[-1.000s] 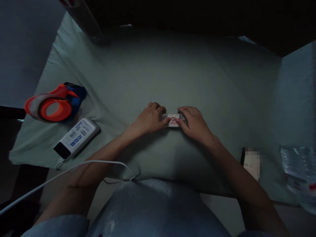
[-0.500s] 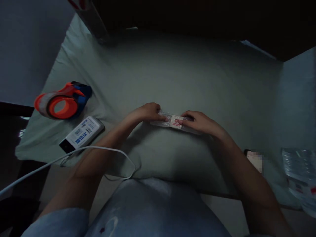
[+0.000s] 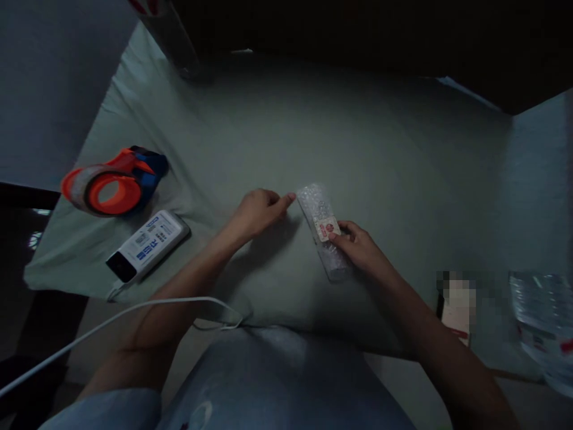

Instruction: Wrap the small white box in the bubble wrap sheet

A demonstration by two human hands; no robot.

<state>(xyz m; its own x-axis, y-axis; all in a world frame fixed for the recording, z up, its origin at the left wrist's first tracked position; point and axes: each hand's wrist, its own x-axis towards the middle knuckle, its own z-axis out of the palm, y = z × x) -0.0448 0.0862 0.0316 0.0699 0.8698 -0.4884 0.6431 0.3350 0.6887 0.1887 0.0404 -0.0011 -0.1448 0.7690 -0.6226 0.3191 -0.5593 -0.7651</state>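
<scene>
— At the middle of the cloth, item one?
— Bubble-wrapped packet, long, lying slantwise. The right hand pinches it at the red-and-white label, whose print is too small to read. The left hand holds nothing, forefinger out just beside the packet's far end.
— Surface?
— Grey-green cloth over a table; dim room, dark beyond the far edge.
— Left side?
— Orange and blue tape dispenser. White power bank, blue characters illegible, with a white cable running over the near edge.
— Right side?
— Plastic bottle at the corner. Open cloth lies all about the hands.
</scene>
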